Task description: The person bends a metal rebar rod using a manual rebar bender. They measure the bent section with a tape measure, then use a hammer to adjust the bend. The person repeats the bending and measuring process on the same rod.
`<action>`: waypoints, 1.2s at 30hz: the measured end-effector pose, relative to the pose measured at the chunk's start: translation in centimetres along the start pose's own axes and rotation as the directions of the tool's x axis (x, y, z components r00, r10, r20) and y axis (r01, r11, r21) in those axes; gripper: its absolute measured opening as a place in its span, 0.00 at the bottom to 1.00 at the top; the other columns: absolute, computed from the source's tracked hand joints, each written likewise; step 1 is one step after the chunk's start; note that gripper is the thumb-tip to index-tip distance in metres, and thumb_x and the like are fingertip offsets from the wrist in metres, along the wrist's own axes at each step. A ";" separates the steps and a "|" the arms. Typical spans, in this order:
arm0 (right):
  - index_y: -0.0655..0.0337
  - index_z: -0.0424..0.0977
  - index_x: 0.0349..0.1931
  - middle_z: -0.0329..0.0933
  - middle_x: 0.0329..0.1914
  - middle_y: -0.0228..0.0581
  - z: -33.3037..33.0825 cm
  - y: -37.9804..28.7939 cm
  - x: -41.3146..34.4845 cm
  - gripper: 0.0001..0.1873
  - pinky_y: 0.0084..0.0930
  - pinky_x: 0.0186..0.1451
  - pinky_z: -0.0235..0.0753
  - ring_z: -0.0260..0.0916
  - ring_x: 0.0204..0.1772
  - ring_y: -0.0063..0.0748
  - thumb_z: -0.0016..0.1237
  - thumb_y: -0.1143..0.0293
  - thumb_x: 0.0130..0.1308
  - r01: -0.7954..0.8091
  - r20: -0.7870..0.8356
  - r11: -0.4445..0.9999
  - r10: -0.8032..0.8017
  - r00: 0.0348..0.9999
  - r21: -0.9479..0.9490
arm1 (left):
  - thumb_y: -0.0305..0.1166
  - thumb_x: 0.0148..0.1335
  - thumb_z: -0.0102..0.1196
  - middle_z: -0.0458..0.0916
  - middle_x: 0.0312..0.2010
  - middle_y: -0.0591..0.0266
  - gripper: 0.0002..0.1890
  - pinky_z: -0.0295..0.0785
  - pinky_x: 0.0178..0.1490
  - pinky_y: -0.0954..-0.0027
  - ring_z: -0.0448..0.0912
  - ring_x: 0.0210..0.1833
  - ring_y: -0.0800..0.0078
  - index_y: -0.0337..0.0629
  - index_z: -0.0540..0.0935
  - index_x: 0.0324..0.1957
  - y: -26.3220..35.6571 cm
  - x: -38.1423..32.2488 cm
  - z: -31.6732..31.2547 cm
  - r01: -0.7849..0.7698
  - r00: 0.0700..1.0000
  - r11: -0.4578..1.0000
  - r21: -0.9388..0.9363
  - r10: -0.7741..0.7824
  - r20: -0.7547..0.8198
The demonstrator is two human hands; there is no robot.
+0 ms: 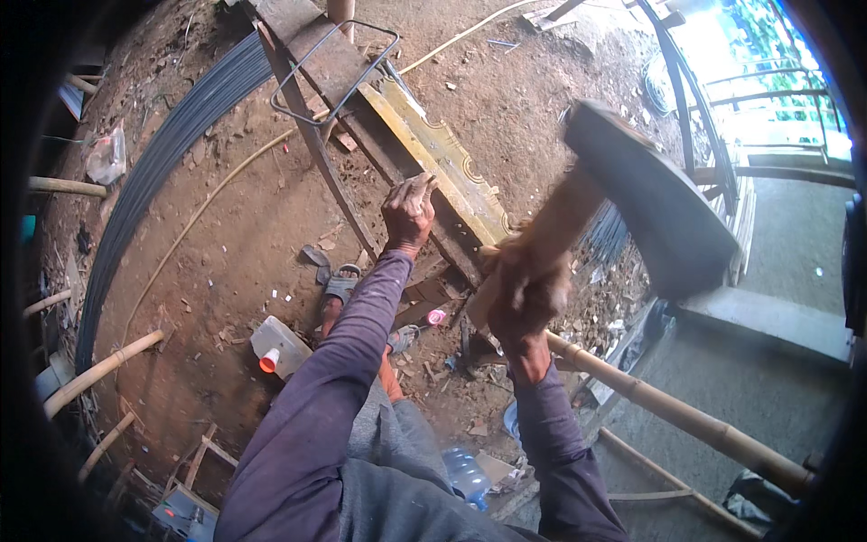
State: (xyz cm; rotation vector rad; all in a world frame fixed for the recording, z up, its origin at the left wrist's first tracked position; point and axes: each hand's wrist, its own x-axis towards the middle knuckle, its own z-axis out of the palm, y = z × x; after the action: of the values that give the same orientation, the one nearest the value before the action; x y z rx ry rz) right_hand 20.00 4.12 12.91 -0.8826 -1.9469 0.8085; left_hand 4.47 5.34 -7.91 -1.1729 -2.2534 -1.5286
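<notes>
My right hand [532, 291] is raised, closed round the wooden handle of a hatchet [667, 210]. The broad dark hatchet head looms close to the camera, slightly blurred. My left hand [410, 211] has its fingers curled at the near edge of a yellow moulding [443, 159] with a scalloped far edge. Whether those fingers hold something small is hidden. Under the moulding runs a long wooden beam [379, 139], with a dark gap between the two. Across the beam's far part lies a rectangular loop of bent steel rod [336, 73].
A bundle of steel rods [169, 142] curves along the left ground. A bamboo pole [667, 400] runs at lower right, beside a concrete slab [725, 352]. Near my feet are a pale container with an orange cap [281, 349] and a clear blue plastic bottle [466, 474].
</notes>
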 end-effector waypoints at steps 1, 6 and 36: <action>0.66 0.69 0.43 0.78 0.27 0.42 0.0 0.3 -0.1 0.12 0.28 0.29 0.77 0.77 0.27 0.27 0.49 0.65 0.74 -0.041 -0.037 0.999 0.041 0.998 -0.006 | 0.29 0.66 0.60 0.86 0.36 0.54 0.06 0.79 0.43 0.58 0.84 0.38 0.54 0.42 0.85 0.43 0.0 0.0 0.0 -0.010 1.000 1.000 0.014 0.010 -0.008; 0.74 0.70 0.41 0.78 0.31 0.59 2.4 3.5 -1.2 0.17 0.42 0.34 0.77 0.78 0.31 0.54 0.52 0.64 0.71 -0.263 0.402 0.864 0.444 0.800 -0.430 | 0.29 0.65 0.61 0.86 0.35 0.55 0.06 0.79 0.42 0.58 0.84 0.37 0.55 0.43 0.85 0.42 0.2 0.5 -0.3 -0.079 0.996 0.996 -0.041 0.078 -0.043; 0.71 0.72 0.38 0.76 0.23 0.57 1.4 3.8 -1.5 0.18 0.43 0.32 0.76 0.78 0.29 0.52 0.53 0.61 0.71 -0.192 0.451 0.802 0.496 0.742 -0.566 | 0.28 0.62 0.61 0.86 0.37 0.55 0.09 0.80 0.44 0.58 0.85 0.40 0.56 0.44 0.86 0.44 -0.3 -0.8 0.3 0.001 1.000 0.998 0.064 -0.001 -0.005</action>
State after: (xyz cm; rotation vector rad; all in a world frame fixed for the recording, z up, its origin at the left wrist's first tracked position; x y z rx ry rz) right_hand 20.46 4.69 8.61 -1.4883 -2.6478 0.8918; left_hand 4.91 5.11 -8.67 -1.1498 -2.2826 -1.4460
